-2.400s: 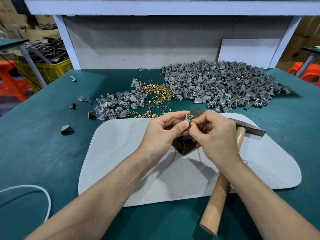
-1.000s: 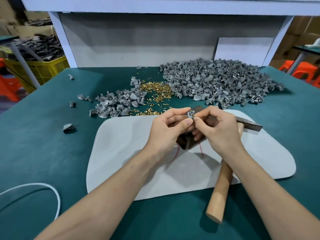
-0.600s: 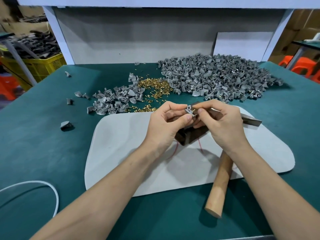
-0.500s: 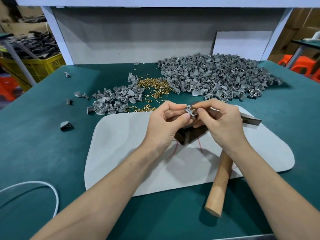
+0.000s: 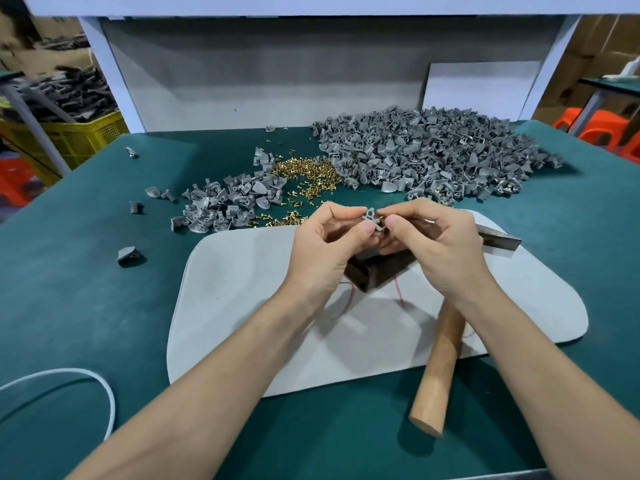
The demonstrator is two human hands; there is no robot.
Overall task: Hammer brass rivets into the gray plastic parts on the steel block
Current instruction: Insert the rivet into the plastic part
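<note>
Your left hand (image 5: 325, 244) pinches one gray part (image 5: 370, 220) between thumb and forefinger, raised just above the far end of the block (image 5: 377, 271). Your right hand (image 5: 436, 244) meets it from the other side, thumb and forefinger closed on something small at the part's edge. A glint of brass there looks like a rivet (image 5: 381, 219), though it is too small to tell how far it sits in the hole. By my reading you are at the loading step: the rivet is going into the part in the air, and nothing is set down or struck yet.

The block lies on the mat (image 5: 242, 289) beneath your hands, which hide most of its top. The hammer (image 5: 440, 362) lies just right of the block, with its handle running back toward you past the mat's edge. Beyond the block to the left are the loose rivets (image 5: 308, 174), with a small heap (image 5: 225, 206) of parts further left. Beyond it to the right is the big heap (image 5: 433, 157).

Next, seat the rivet fully. Then lower the part onto the block's top, flat, so it won't rock. Steady it with your left fingertips clear of the rivet head, and free your right hand for the hammer. A rivet this small could slip out as you let go, so check it first.
</note>
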